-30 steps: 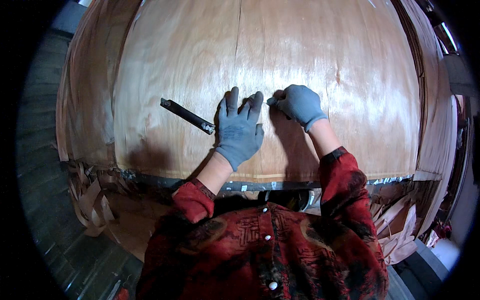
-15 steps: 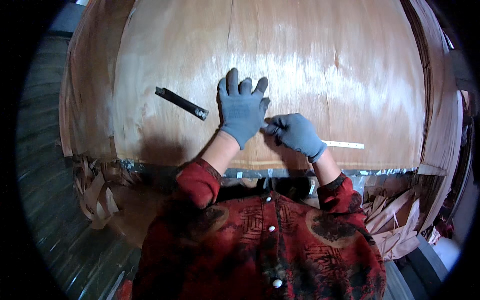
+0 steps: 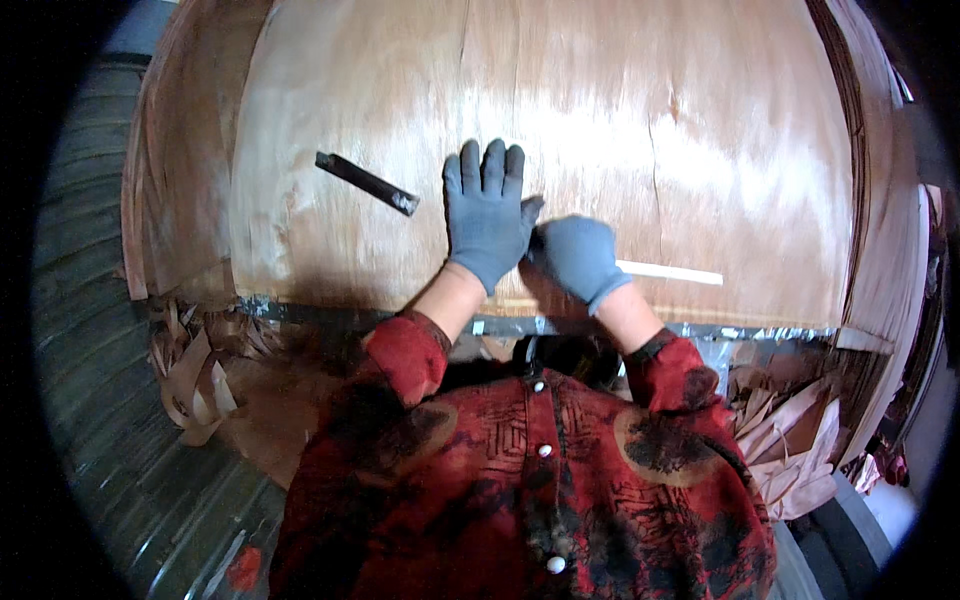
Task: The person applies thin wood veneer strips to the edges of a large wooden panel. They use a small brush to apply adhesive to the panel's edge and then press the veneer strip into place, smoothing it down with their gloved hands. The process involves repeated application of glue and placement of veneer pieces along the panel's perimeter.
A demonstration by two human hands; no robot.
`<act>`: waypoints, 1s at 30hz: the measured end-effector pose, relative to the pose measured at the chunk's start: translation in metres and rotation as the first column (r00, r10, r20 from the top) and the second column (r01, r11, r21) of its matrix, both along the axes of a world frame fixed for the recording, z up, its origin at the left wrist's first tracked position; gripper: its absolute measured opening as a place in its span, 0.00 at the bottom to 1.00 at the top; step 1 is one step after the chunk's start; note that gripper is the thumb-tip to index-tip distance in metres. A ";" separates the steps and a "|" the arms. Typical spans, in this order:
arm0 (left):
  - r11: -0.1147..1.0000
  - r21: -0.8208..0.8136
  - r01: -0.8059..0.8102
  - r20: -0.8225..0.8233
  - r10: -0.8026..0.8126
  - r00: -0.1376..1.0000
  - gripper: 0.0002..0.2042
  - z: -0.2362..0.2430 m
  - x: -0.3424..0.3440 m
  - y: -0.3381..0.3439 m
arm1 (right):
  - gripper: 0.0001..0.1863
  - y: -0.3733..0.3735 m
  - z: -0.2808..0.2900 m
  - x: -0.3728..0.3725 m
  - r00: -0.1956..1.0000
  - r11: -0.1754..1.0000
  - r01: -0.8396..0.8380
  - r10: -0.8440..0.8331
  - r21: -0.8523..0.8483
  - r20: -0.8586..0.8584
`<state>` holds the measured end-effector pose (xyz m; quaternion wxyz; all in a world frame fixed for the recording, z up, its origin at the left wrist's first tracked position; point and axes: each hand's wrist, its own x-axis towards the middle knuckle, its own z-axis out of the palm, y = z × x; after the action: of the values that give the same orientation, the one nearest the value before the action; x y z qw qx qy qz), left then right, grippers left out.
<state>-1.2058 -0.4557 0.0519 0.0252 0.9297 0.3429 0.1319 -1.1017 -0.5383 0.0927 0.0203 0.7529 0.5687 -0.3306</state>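
Observation:
A broad sheet of pale brown wood veneer lies in front of me. My left hand, in a grey glove, rests flat on it with the fingers stretched forward and the thumb out to the right. Close beside that thumb, my right hand, gloved alike, is closed; its fingertips are hidden and what they grip cannot be made out. From behind the right hand a narrow white strip of tape runs to the right over the veneer. A dark, narrow bar-shaped tool lies left of my left hand.
More veneer sheets hang down at the left side, and others at the right. Scrap veneer strips are heaped below the front edge at the right, with more scraps at the left. Ribbed dark flooring runs along the left.
My left hand's spread fingers have come closer together and lie flatter. My right hand has shifted slightly left and up and turned, hiding its fingertips.

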 end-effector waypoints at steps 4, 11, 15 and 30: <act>1.000 -0.010 -0.010 -0.012 0.010 1.000 0.34 0.000 0.004 -0.001 | 0.15 -0.016 0.010 0.006 0.981 0.991 -0.047 0.070 0.128 -0.183; 0.997 -0.073 -0.008 0.037 0.010 0.999 0.37 -0.002 -0.001 0.005 | 0.10 -0.022 0.021 0.025 0.876 0.955 0.155 -0.014 0.253 -0.483; 0.992 -0.062 -0.106 0.327 0.121 0.937 0.39 0.018 0.003 0.072 | 0.09 0.029 0.016 0.086 0.849 0.841 0.383 -0.157 0.382 -0.504; 0.984 0.040 0.171 0.112 -0.174 0.978 0.34 -0.011 0.063 0.267 | 0.11 0.217 -0.006 0.153 0.544 0.702 0.680 -0.293 0.209 -0.786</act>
<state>-1.1430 -0.1890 0.0410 0.0423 0.9471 0.2568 0.1878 -0.9491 -0.3213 0.0871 -0.4867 0.6772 0.3524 -0.4246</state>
